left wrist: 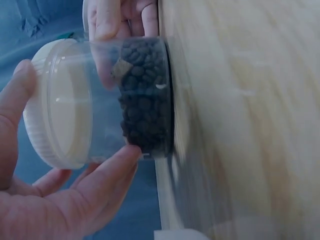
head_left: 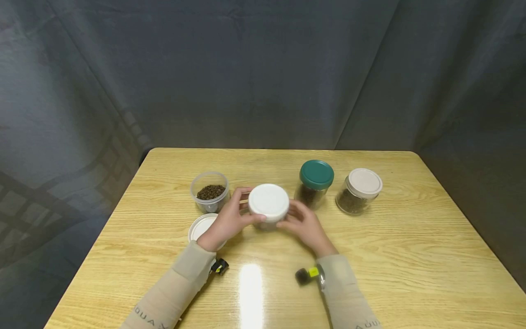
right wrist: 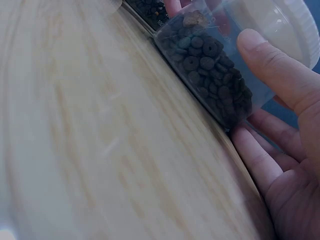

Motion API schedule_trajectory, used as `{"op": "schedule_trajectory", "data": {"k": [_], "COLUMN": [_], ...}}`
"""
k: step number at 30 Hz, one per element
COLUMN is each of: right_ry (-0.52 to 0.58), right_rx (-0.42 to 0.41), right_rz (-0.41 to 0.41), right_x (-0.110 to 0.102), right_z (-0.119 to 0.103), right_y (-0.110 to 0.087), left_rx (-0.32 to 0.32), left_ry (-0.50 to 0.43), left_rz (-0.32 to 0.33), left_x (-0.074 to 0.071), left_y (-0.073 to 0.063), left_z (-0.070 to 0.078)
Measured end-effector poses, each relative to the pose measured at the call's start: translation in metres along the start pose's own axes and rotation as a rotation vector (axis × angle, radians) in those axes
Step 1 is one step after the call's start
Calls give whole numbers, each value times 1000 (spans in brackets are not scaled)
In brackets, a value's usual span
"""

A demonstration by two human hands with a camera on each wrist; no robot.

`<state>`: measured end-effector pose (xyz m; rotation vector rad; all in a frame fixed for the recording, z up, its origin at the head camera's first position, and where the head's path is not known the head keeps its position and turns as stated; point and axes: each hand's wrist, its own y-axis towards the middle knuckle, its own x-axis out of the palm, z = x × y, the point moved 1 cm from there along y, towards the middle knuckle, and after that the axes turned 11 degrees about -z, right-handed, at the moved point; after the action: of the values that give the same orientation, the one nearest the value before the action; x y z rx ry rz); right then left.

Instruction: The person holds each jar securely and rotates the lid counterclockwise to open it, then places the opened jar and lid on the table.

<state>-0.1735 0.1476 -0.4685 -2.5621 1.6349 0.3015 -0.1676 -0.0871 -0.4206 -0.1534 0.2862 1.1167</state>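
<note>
A clear plastic jar [left wrist: 107, 65] with a white ribbed lid [head_left: 269, 201] stands upright between both hands, part filled with small dark brown pellets. My left hand [head_left: 232, 219] grips its left side, thumb against the lid and fingers along the clear wall in the left wrist view. On the other side my right hand [head_left: 305, 225], blurred in the head view, holds the jar low, its thumb on the wall and its fingers near the base. The jar's bottom sits at the tabletop or very close to it.
Left of the hands is an uncovered clear tub [head_left: 210, 208] of brown pellets. A loose white lid [head_left: 197, 228] lies under my left wrist. To the right stand a green-lidded jar [head_left: 316, 174] and a pale-lidded jar [head_left: 364, 183] on the wooden table [head_left: 411, 256]. Dark curtains hang behind.
</note>
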Motion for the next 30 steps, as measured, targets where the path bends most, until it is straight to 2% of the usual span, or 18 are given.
{"op": "schedule_trajectory", "data": {"k": [7, 15, 17, 20, 23, 26, 28, 30], "right_ry": [-5, 10, 10, 11, 6, -4, -9, -9], "right_rx": [-2, -7, -10, -7, -1, -1, -5, -8], "right_rz": [-1, -2, -5, -3, -4, -6, -7, -8], "right_x": [0, 0, 0, 0, 1, 0, 0, 0], "right_z": [2, 1, 1, 2, 3, 2, 3, 3], "right_y": [0, 0, 0, 0, 0, 1, 1, 1], "left_rx": [-38, -36, -16, 61, 208, 353, 421, 458], "left_ry": [16, 45, 68, 182, 395, 587, 674, 720], "left_rz": [32, 6, -1, 9, 32, 27, 4, -20], "left_x": [2, 1, 0, -2, -4, -3, -2, -1], "left_y": [0, 0, -1, -2, -3, -6, -7, -9], "left_z": [2, 3, 3, 6, 11, 16, 19, 21]}}
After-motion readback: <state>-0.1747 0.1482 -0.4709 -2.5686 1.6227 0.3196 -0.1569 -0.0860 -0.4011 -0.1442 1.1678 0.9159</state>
